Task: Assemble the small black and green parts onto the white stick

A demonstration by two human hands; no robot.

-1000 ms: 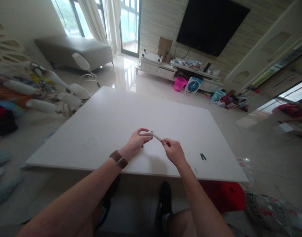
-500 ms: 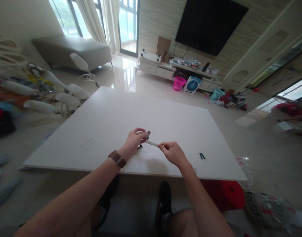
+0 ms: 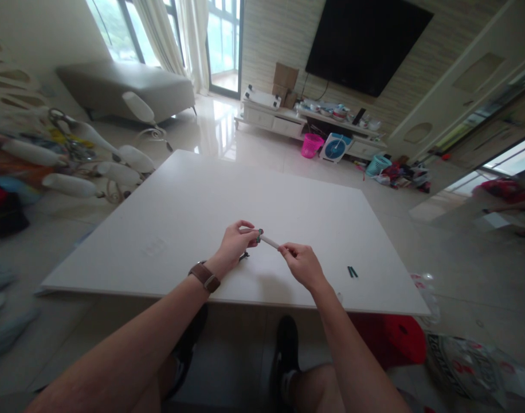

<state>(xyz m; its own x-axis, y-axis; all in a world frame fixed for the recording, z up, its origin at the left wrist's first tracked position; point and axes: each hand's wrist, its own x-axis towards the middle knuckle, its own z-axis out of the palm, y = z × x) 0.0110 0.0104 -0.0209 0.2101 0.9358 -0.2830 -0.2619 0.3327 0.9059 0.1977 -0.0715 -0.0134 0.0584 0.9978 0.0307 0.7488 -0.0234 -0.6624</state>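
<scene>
My left hand (image 3: 237, 243), with a brown-strapped watch (image 3: 205, 276) on the wrist, pinches a small green and dark piece (image 3: 259, 234) between thumb and fingers. In my right hand (image 3: 301, 264) is a thin white stick (image 3: 270, 242), held near its right end. The stick's left tip meets the green piece; whether it goes inside cannot be made out. Just under my left hand a small dark object (image 3: 244, 256) shows on the white table (image 3: 262, 195), partly hidden. Two short dark green sticks (image 3: 352, 272) lie side by side to the right of my right hand.
Faint clear pieces (image 3: 154, 246) lie on the table's left part. A red stool (image 3: 391, 338) and a plastic bag (image 3: 477, 364) are below the right edge. A chandelier with white shades (image 3: 133, 158) stands beyond the left edge.
The white stick has tilted and risen, its left tip now against the green piece. My right hand has shifted slightly right. The green piece has turned a little in my left fingers.
</scene>
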